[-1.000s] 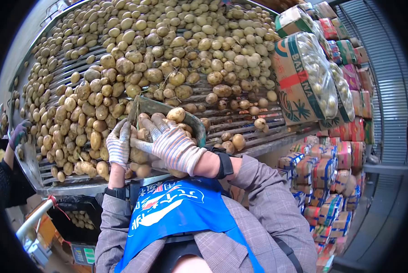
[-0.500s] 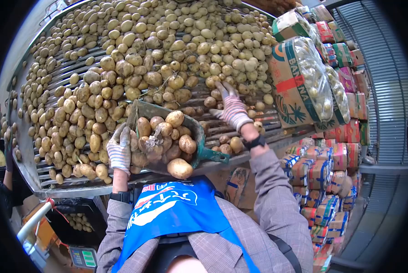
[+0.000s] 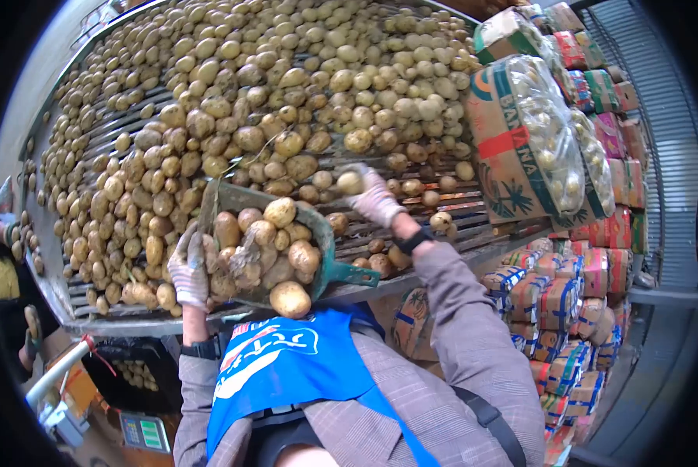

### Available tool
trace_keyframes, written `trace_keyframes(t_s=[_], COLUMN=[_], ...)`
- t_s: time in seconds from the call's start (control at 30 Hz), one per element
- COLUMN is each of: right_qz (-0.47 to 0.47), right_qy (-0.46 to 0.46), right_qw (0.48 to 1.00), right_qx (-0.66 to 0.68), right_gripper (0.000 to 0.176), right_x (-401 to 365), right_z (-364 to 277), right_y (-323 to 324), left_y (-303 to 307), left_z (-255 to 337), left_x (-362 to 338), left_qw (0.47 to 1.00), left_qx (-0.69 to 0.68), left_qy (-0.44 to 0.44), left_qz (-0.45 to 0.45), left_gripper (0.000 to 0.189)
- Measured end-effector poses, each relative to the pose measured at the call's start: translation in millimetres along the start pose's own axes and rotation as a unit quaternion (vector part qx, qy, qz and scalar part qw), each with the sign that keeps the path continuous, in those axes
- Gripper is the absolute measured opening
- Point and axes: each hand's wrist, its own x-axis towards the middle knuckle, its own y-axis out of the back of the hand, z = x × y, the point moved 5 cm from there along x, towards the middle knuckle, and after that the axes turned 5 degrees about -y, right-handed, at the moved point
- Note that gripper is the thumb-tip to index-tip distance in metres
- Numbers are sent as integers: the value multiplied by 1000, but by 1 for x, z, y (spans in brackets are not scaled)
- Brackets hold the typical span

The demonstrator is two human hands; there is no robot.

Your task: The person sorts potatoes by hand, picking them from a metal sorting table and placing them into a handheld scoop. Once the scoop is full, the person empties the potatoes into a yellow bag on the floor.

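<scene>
My right hand (image 3: pixel 377 201), in a striped glove, holds a potato (image 3: pixel 349 183) at its fingertips above the slatted table. A green scoop (image 3: pixel 327 249) full of potatoes (image 3: pixel 263 233) rests at the table's near edge, its handle pointing right. At the scoop's left side, my left hand (image 3: pixel 188 268), also gloved, is closed on the rim; its fingertips are partly hidden. Inside the scoop lies a greyish, dirty clump (image 3: pixel 245 263) among the potatoes. One large potato (image 3: pixel 290 300) sits at the scoop's near edge, close to my blue apron.
Many loose potatoes (image 3: pixel 131 187) cover the slatted metal table (image 3: pixel 76 307). Banana cartons (image 3: pixel 504 148) with bagged potatoes stand at the right, and stacked boxes (image 3: pixel 559 303) lie beyond. A scale display (image 3: pixel 144 432) is at lower left. Another person's hand (image 3: pixel 32 323) shows at far left.
My right hand has moved left and lifted, now with a potato in its fingers. The scoop and my left hand have shifted slightly left in view.
</scene>
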Motion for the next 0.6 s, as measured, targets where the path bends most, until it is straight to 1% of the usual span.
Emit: trace_keyframes(t_s=[0.03,0.07,0.13,0.17,0.2,0.27,0.3,0.33,0.37,0.4,0.5,0.53,0.57,0.6], right_qz=[6,0,-38,-28,-16,-20,-21,-20,-67,-86,-104,-108,-101,-93], right_qy=[10,15,53,144,232,251,252,251,263,274,232,270,275,281], right_qw=[985,966,951,973,971,968,966,961,948,936,936,925,920,916], right_qx=[172,258,303,180,52,18,-49,-116,-168,-203,-244,-246,-259,-269], right_gripper=[56,59,61,62,63,65,66,66,67,71,76,77,78,78], right_x=[-12,-27,-64,-80,-95,-107,-110,-111,-109,-112,-121,-125,-131,-137], right_z=[-14,-48,-114,-135,-153,-170,-184,-194,-194,-193,-197,-194,-190,-187], right_y=[3,5,0,-4,-11,-30,-36,-42,-52,-61,-62,-67,-74,-80], left_y=[2,2,2,1,3,2,0,1,1,2,2,4,3,3], left_z=[-4,-2,1,0,-2,-6,-6,-2,-3,-4,-7,-11,-15,-16], left_x=[1,0,-1,-1,-1,-1,-1,-2,-2,-2,-3,-3,-2,-3], left_qw=[999,999,999,999,999,1000,1000,1000,1000,1000,1000,999,998,998], left_qx=[32,43,51,38,29,7,-13,-4,-5,-6,-25,-39,-63,-55], left_qy=[-16,-25,-9,-3,-5,-13,-12,-10,-11,-12,-11,-8,10,3], left_qz=[1,8,15,16,17,12,10,3,4,7,-1,-1,-7,-9], left_gripper=[38,37,36,35,35,36,37,39,39,39,42,42,42,42])
